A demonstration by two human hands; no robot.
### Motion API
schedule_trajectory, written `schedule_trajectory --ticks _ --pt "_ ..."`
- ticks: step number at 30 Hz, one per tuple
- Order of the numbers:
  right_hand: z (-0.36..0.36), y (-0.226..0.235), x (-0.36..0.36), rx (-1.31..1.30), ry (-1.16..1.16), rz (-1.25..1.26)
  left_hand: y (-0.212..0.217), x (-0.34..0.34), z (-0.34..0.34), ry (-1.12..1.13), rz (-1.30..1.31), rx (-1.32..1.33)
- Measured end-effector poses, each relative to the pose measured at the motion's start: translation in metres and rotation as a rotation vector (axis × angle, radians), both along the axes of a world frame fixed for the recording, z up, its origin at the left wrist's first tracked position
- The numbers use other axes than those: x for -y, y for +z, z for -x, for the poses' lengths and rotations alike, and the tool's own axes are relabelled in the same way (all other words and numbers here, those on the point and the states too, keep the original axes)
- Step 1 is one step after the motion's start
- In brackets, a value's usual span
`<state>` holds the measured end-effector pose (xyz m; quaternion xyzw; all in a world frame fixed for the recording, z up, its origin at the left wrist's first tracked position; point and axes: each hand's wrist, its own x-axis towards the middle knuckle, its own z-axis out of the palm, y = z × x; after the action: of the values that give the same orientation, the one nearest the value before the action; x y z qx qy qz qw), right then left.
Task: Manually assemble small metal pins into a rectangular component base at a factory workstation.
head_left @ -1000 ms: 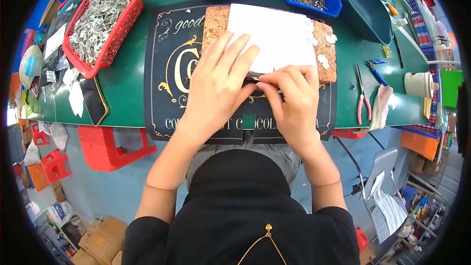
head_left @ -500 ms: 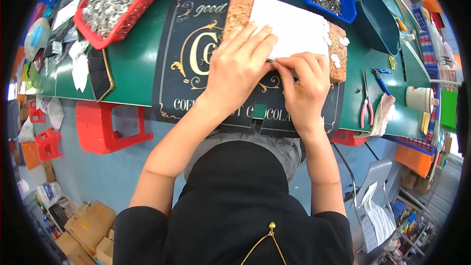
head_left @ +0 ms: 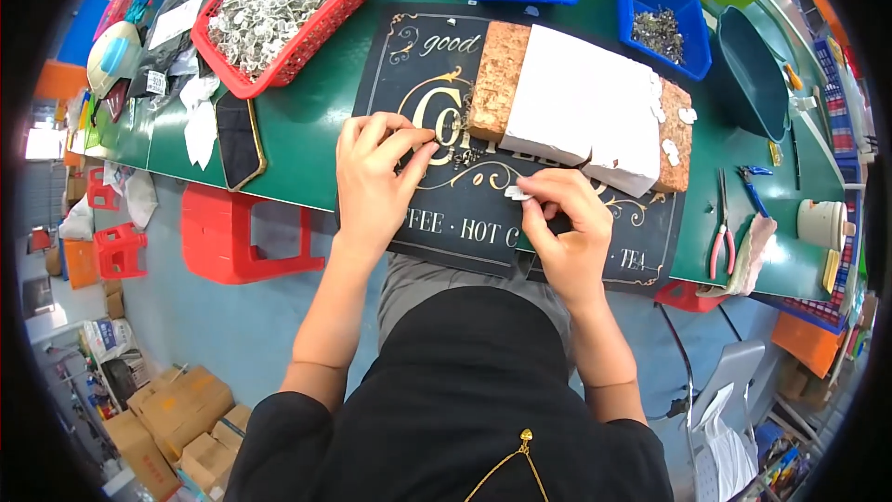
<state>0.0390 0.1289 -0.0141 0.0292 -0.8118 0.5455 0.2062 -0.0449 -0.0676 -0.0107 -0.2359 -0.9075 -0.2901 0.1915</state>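
Observation:
My right hand (head_left: 571,223) pinches a small flat white piece (head_left: 518,192) between thumb and forefinger, just in front of a white-covered block (head_left: 585,102). To the left, my left hand (head_left: 376,172) hovers over a dark printed mat (head_left: 409,46) with thumb and forefinger closed together. Whatever lies between those fingertips is too small to make out. Beside them a scatter of tiny dark metal bits (head_left: 465,156) lies on the mat. The block rests on a brown cork-like slab (head_left: 497,79), whose right end carries several loose white pieces (head_left: 671,151).
A red basket (head_left: 358,0) heaped with small clear and silvery pieces stands at the far left. Two blue bins (head_left: 701,60) of small metal parts sit at the back. On the right lie pink-handled pliers (head_left: 717,251), blue-handled cutters (head_left: 754,195), a cloth and a white round container (head_left: 821,223).
My hands have moved apart: the left has come off the white block and moved left, the right has come nearer me with the white piece. The whole view has shifted.

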Motion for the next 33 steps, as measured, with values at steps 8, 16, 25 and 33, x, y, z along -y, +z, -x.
schedule_trajectory --ticks 8,16,25,33 --pt "0.002 0.010 0.000 0.173 0.052 0.290 0.001 -0.007 0.002 -0.044 -0.025 0.032" --pt "0.008 0.009 0.018 -0.048 0.005 0.335 0.024 -0.031 -0.036 -0.285 -0.953 0.826" --pt "0.005 0.006 0.016 -0.158 -0.076 0.098 0.018 -0.040 -0.039 -0.218 -0.748 0.589" --pt "0.004 0.007 0.014 -0.249 -0.104 -0.069 0.019 -0.040 -0.038 -0.242 -0.850 0.791"
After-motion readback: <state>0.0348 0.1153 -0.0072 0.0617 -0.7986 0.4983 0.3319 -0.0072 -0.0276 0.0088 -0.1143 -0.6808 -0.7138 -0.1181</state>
